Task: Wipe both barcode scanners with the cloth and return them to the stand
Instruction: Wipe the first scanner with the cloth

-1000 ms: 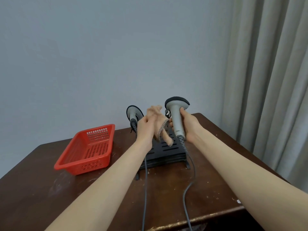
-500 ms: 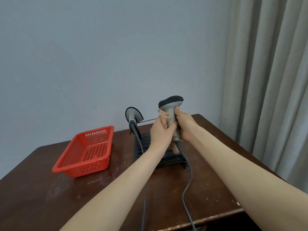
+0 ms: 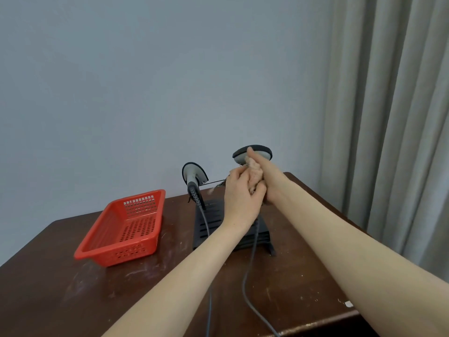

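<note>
My right hand [image 3: 269, 181] holds a grey barcode scanner [image 3: 255, 152] upright above the black stand [image 3: 211, 229], gripping its handle. Only the scanner's dark-topped head shows above the hands. My left hand [image 3: 240, 193] presses a tan cloth [image 3: 254, 173] against the scanner's neck and handle. The second scanner [image 3: 193, 175] sits in the stand at its left side, head up. Two grey cables [image 3: 247, 276] run from the scanners toward the table's front edge.
A red perforated plastic basket [image 3: 126, 229] sits left of the stand on the dark wooden table [image 3: 73, 288]. Grey curtains [image 3: 388, 117] hang at the right beyond the table's edge. A plain wall stands behind the table.
The left hand moved from beside the stand onto the held scanner and now rubs the cloth up its handle. The right hand raised the scanner slightly.
</note>
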Tool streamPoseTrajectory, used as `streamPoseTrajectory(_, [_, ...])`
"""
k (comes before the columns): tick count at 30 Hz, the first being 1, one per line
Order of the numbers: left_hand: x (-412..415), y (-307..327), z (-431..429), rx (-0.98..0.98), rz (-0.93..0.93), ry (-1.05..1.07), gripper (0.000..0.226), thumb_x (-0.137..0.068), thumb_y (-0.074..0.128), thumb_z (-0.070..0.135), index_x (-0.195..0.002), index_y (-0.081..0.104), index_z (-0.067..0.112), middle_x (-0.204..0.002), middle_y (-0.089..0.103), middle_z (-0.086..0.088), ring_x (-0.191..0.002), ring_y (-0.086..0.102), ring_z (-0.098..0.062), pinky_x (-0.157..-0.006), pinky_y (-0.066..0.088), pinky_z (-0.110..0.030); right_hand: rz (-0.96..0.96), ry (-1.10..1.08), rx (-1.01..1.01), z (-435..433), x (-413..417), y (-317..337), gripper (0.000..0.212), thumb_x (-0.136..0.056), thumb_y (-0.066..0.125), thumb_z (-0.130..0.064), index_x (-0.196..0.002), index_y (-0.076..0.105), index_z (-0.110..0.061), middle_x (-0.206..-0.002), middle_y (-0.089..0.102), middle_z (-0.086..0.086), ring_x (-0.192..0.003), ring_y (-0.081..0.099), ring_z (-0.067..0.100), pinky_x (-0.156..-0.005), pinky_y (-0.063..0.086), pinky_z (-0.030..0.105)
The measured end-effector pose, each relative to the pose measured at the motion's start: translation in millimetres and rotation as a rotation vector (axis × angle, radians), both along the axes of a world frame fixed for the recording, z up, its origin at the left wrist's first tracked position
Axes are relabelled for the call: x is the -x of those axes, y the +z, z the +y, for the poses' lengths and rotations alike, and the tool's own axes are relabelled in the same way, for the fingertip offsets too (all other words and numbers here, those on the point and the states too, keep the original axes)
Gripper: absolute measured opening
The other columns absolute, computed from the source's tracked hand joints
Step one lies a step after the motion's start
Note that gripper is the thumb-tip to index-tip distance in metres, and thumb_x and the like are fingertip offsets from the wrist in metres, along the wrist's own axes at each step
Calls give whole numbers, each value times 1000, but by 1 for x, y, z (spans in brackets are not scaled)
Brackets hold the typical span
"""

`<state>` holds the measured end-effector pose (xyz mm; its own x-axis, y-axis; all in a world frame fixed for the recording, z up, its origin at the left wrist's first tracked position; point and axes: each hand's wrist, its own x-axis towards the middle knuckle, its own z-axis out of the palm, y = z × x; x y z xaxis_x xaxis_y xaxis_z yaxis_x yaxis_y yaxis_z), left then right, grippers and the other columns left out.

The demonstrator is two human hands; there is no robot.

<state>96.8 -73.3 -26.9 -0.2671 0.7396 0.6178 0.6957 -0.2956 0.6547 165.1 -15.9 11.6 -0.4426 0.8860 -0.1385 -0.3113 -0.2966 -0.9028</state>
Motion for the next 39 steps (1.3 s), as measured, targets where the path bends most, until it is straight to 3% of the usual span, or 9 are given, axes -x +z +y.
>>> streamPoseTrajectory(5, [12, -8, -7, -80, 227, -135, 37, -91, 46, 27, -122, 62, 15, -129, 52, 3, -119, 45, -15, -98, 37, -25, 204, 122, 167, 0, -14, -6, 36, -89, 57, -52, -77, 56, -18, -49, 61, 1, -42, 62, 15, -44, 52, 23])
streamPoseTrajectory(10, [41, -12, -13, -88, 112, 20, 25, -79, 52, -1, -92, 70, 9, -98, 60, 3, -88, 56, -8, -81, 43, -20, 318, 69, 172, 9, -25, -10, 36, -89, 58, -49, -88, 60, -14, -99, 70, 9, -91, 66, 25, -84, 53, 40])
streamPoseTrajectory(15, [40, 16, 4, -60, 167, 42, 40, -94, 49, 13, -134, 52, 18, -134, 47, 0, -123, 41, -12, -103, 30, -14, 403, 222, 140, 3, -16, -9, 44, -89, 54, -53, -96, 64, -11, -94, 71, 11, -85, 70, 28, -75, 59, 44])
streamPoseTrajectory(18, [42, 11, 6, 29, 333, 31, 40, -90, 49, 11, -128, 58, 18, -137, 50, -2, -125, 42, -22, -105, 33, -27, 397, 269, 137, -3, -13, -10, 49, -86, 55, -56, -101, 65, -10, -95, 68, 10, -76, 70, 25, -71, 59, 42])
streamPoseTrajectory(22, [53, 10, -2, -40, 147, 109, 30, -86, 52, 5, -110, 69, 10, -118, 57, -2, -103, 53, -12, -87, 36, -6, 346, 184, 132, 7, -15, -13, 53, -82, 51, -66, -97, 64, -18, -108, 62, 7, -87, 62, 22, -84, 54, 40])
streamPoseTrajectory(27, [25, 40, 0, -304, -45, 157, 20, -82, 62, 6, -101, 63, 10, -106, 48, 0, -83, 50, 4, -74, 35, -1, 307, 152, 168, 3, -6, -14, 64, -76, 54, -72, -101, 65, -13, -85, 67, 5, -70, 66, 19, -62, 56, 31])
streamPoseTrajectory(30, [2, 42, 5, -272, 47, 133, 15, -84, 62, 14, -98, 67, 17, -100, 48, 10, -92, 53, -7, -81, 42, -13, 512, 164, 176, -10, 4, -12, 47, -90, 50, -57, -99, 65, -13, -90, 68, 3, -90, 68, 12, -78, 56, 27])
streamPoseTrajectory(35, [-2, 13, -6, -183, 203, -45, 17, -77, 56, 6, -84, 71, 7, -86, 54, 4, -83, 53, -12, -75, 41, -18, 517, 167, 136, -6, -13, -11, 71, -90, 34, -68, -50, 54, -12, -36, 44, -3, -27, 45, 7, -29, 37, 18])
streamPoseTrajectory(39, [17, 8, -12, -134, 98, -19, 13, -77, 55, 3, -76, 66, 10, -83, 54, 3, -71, 49, -5, -68, 35, -6, 256, 77, 165, 8, -17, -16, 74, -70, 42, -85, -77, 60, -13, -60, 60, 3, -49, 61, 19, -53, 53, 26])
